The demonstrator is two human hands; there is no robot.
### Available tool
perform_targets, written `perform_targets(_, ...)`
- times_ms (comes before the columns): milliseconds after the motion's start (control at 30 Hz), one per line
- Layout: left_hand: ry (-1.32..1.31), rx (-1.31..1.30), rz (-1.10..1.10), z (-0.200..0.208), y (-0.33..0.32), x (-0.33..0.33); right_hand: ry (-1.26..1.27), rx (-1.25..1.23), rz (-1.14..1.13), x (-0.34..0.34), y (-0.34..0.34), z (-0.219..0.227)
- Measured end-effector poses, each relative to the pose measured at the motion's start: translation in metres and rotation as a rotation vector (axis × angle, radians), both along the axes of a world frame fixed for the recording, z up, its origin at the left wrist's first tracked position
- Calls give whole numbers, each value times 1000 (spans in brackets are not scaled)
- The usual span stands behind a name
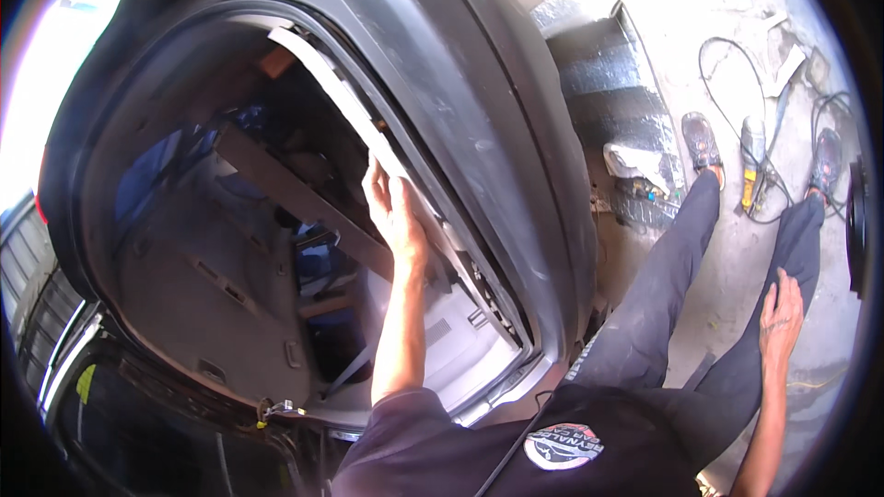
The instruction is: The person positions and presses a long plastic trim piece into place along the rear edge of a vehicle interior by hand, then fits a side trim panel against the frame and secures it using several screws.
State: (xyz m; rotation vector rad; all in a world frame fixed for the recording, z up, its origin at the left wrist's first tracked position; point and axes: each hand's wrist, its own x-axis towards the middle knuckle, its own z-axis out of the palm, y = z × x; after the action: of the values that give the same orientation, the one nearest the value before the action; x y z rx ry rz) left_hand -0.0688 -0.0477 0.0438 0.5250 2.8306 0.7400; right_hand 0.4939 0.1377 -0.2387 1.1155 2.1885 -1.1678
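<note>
My left hand (396, 221) reaches into the open rear of a dark car and grips the edge of a long, light-coloured sill trim panel (336, 87). The fingers lie on its inner side and the thumb near the outer side. The trim runs along the rear opening, beside the black rubber seal (419, 161). Part of it is hidden behind my hand. My right hand (781, 322) lies on my thigh, with its fingers stretched out and nothing in it.
The car's dark bumper (516, 129) stands between the opening and my legs. On the concrete floor, a corded power tool (753, 152) lies between my shoes with its cable looped around. Dark shiny sheeting (608, 64) sits beside the bumper. A brown panel (295, 193) crosses the car's interior.
</note>
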Motion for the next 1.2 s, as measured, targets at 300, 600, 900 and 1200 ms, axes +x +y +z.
perform_targets(300,77,-54,-120,-7,3,-7,44,54,13,-10,-3,0)
perform_targets(600,51,-85,-201,-6,26,10,56,80,34,-11,13,2)
perform_targets(900,211,-322,-225,-10,23,7,17,113,96,-13,29,4)
perform_targets(1200,220,-187,-158,-4,9,8,179,174,250,-34,29,10)
